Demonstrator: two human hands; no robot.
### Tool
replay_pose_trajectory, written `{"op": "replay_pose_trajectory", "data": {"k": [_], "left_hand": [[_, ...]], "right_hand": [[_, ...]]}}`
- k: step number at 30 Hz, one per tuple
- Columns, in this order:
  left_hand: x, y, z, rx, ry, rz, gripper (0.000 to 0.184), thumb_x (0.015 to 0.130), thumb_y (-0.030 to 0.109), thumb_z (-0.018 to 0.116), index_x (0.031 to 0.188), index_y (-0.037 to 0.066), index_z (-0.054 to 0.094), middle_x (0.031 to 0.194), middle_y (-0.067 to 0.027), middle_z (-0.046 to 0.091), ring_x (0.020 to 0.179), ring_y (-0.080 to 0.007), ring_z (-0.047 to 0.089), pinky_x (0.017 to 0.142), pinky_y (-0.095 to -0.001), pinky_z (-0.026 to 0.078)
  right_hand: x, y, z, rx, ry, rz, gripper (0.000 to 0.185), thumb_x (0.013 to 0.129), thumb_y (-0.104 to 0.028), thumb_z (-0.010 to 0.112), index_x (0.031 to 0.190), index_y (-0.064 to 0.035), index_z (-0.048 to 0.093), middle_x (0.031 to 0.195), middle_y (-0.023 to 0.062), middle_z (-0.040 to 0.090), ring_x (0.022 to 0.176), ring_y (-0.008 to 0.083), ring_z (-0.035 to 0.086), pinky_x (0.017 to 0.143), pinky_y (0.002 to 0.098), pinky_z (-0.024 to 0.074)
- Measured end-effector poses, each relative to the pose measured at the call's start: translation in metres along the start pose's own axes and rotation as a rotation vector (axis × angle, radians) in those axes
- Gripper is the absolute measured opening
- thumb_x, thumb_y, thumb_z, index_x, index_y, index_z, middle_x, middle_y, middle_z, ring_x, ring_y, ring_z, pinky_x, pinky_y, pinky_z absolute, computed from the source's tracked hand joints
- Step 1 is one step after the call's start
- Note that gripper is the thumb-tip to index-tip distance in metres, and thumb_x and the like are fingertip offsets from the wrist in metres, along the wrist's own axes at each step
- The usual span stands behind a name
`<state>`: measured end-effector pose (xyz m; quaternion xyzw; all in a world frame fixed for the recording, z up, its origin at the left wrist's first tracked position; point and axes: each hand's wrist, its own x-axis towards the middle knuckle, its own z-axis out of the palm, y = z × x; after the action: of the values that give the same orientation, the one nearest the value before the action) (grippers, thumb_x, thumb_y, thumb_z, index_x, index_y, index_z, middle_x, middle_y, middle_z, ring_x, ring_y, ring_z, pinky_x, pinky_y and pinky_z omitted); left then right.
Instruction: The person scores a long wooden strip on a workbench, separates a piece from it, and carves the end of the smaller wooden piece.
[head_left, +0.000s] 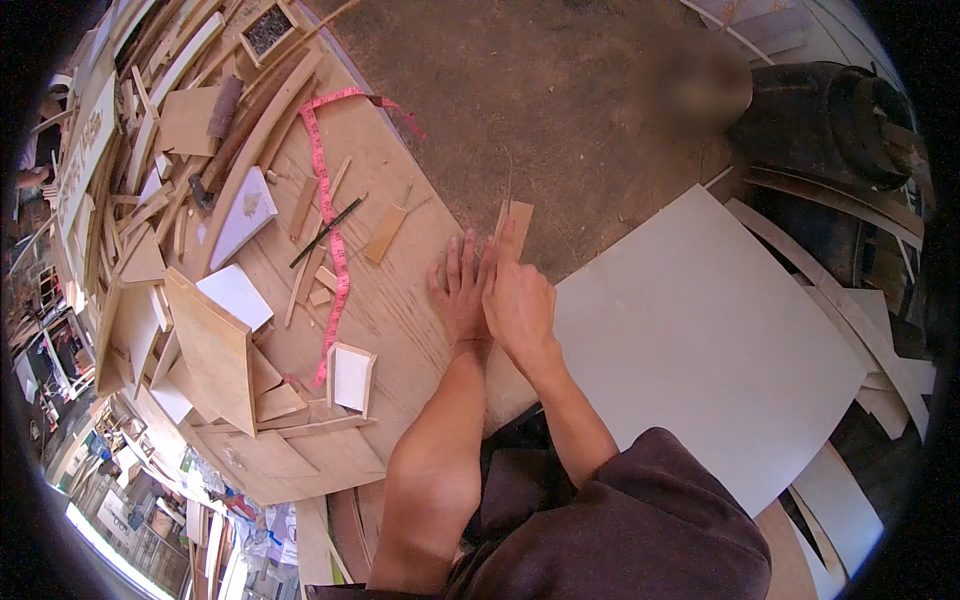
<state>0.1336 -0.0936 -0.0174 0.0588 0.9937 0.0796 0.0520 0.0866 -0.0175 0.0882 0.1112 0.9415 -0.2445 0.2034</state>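
My left hand point(464, 300) lies flat near the edge of the wooden tabletop point(400, 320), its fingers stretched forward. Right beside it, my right hand point(522, 308) is closed, with the index finger pointing forward over a small light wooden piece point(520, 228) at the table edge. A thin, blade-like strip point(510, 172) runs forward from that fingertip. What the curled fingers grip is hidden under the hand. To the left lie another small wooden piece point(385, 234) with a thin tip, a dark pencil-like stick point(328, 232) and a pink measuring tape point(336, 250).
A large pale board point(700, 350) stands to my right. Wood offcuts, a hammer point(201, 192) and a small white-faced wooden frame point(351, 379) cover the table's left side. Beyond the edge is brown ground point(500, 80). A black barrel point(820, 120) lies at the far right.
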Motion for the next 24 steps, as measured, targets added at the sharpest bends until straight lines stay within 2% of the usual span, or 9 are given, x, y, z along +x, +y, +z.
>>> {"op": "replay_pose_trajectory", "data": {"k": [2,4,5,7,13,20,22,24], "left_hand": [[0.000,0.000,-0.001,0.000,0.003,0.004,0.049,0.088,0.031,0.046,0.135,0.025,0.038,0.146,-0.0011,0.030,0.136,-0.0214,0.024,0.106,-0.0523,0.014],[0.001,0.001,-0.002,0.038,0.016,0.009,0.049,0.088,0.031,0.046,0.136,0.025,0.038,0.146,-0.0011,0.031,0.136,-0.0211,0.024,0.106,-0.0523,0.014],[0.001,0.001,-0.003,0.038,0.015,0.008,0.049,0.088,0.031,0.046,0.136,0.025,0.038,0.146,-0.0011,0.031,0.136,-0.0211,0.024,0.106,-0.0523,0.014],[0.001,0.000,-0.004,-0.004,-0.001,-0.002,0.049,0.088,0.031,0.045,0.136,0.025,0.038,0.145,-0.0009,0.031,0.136,-0.0208,0.025,0.105,-0.0521,0.015],[0.000,0.001,-0.002,-0.004,0.002,-0.003,0.049,0.088,0.033,0.045,0.136,0.024,0.038,0.145,-0.0005,0.032,0.135,-0.0196,0.026,0.105,-0.0510,0.015],[0.001,0.001,-0.004,0.042,-0.011,0.006,0.048,0.088,0.032,0.045,0.135,0.024,0.040,0.145,-0.0006,0.032,0.135,-0.0195,0.026,0.106,-0.0507,0.015],[0.001,0.001,-0.003,0.023,0.016,0.006,0.048,0.088,0.032,0.046,0.134,0.024,0.040,0.145,-0.0006,0.032,0.136,-0.0194,0.025,0.106,-0.0502,0.015],[0.001,0.001,-0.002,0.023,0.023,0.007,0.048,0.087,0.032,0.046,0.134,0.024,0.041,0.145,-0.0006,0.032,0.136,-0.0193,0.025,0.106,-0.0501,0.015]], "right_hand": [[0.000,0.000,0.000,0.002,0.020,-0.006,0.044,0.091,-0.018,0.042,0.126,0.0080,0.037,0.065,0.0248,0.061,0.061,0.0406,0.063,0.054,0.0497,0.0510],[0.001,-0.001,-0.003,0.002,-0.099,0.050,0.059,0.088,-0.017,0.047,0.138,0.0037,0.024,0.071,0.0254,0.061,0.066,0.0424,0.061,0.062,0.0510,0.0484],[0.001,0.000,-0.002,0.001,-0.100,0.050,0.059,0.088,-0.017,0.047,0.138,0.0037,0.024,0.071,0.0254,0.061,0.066,0.0424,0.061,0.062,0.0510,0.0484],[0.002,0.001,0.001,-0.020,-0.039,-0.002,0.048,0.092,-0.019,0.041,0.131,0.0059,0.032,0.065,0.0246,0.061,0.061,0.0407,0.063,0.054,0.0499,0.0508],[0.004,0.000,-0.005,-0.007,-0.052,0.031,0.051,0.094,-0.023,0.039,0.135,0.0054,0.027,0.065,0.0242,0.061,0.061,0.0406,0.063,0.054,0.0501,0.0503],[0.004,0.000,-0.004,0.001,-0.030,0.009,0.051,0.094,-0.022,0.038,0.135,0.0061,0.027,0.065,0.0236,0.061,0.059,0.0399,0.062,0.053,0.0501,0.0498],[0.004,-0.003,-0.009,0.031,-0.079,0.072,0.057,0.087,-0.016,0.047,0.136,0.0049,0.029,0.068,0.0253,0.061,0.065,0.0414,0.061,0.062,0.0492,0.0489],[0.004,-0.002,-0.009,0.032,-0.074,0.062,0.057,0.087,-0.016,0.047,0.136,0.0054,0.029,0.068,0.0250,0.061,0.065,0.0413,0.061,0.062,0.0490,0.0489]]}}
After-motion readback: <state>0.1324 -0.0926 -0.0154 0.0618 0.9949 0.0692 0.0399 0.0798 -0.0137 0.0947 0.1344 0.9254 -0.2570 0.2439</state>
